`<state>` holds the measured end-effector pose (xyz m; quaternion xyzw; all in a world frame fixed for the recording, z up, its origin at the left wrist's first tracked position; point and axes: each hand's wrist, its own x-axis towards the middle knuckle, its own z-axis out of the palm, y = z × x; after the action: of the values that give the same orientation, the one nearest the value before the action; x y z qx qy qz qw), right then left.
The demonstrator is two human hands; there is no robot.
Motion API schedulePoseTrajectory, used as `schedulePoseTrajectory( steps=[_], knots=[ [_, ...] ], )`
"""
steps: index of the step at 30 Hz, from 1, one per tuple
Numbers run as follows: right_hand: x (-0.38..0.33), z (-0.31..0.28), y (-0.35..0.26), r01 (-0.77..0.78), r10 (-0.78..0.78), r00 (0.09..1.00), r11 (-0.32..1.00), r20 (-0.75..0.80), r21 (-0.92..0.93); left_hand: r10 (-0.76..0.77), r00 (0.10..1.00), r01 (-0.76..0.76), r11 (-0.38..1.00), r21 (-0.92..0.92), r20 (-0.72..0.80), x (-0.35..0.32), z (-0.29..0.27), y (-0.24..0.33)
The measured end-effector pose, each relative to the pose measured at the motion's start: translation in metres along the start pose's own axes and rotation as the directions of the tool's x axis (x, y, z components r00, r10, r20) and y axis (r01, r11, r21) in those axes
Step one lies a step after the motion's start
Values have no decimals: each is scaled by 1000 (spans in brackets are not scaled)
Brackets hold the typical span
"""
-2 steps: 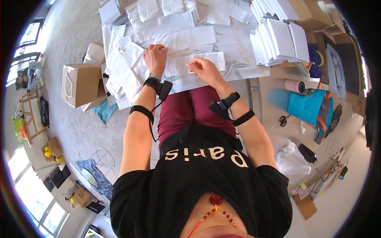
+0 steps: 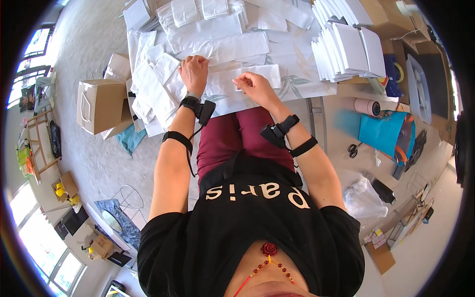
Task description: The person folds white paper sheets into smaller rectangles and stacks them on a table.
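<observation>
A folded white strip, cloth-like or thin plastic, lies flat near the table's close edge. My right hand is over its middle, fingers curled in and thumb near the index finger. Past the strip's left end, my left hand is closed in a pinch. Whatever either hand may hold between the fingertips is too small to make out. Beyond them lies a longer white strip. Several overlapping white pieces are spread left of my left hand.
A leaf-patterned cloth covers the table. Stacked white folded pieces lie at the back, and upright stacks of white cards or boxes stand right. Cardboard boxes sit left. A blue bag and scissors are right, below the table.
</observation>
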<state>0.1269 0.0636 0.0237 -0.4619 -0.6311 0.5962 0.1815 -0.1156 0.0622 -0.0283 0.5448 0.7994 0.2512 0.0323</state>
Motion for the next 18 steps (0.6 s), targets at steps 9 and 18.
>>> schedulePoseTrajectory(
  steps=[9, 18],
  knots=[
    [-2, 0, 5, 13, -13, 1000, 1000, -18, 2, 4, 998, -1, 999, -36, 60, 7, 1, -6],
    [0, 7, 7, 14, -11, 997, 999, -70, 49, 33, 988, -15, 993, -119, 150, 27, -21, 10]
  ],
)
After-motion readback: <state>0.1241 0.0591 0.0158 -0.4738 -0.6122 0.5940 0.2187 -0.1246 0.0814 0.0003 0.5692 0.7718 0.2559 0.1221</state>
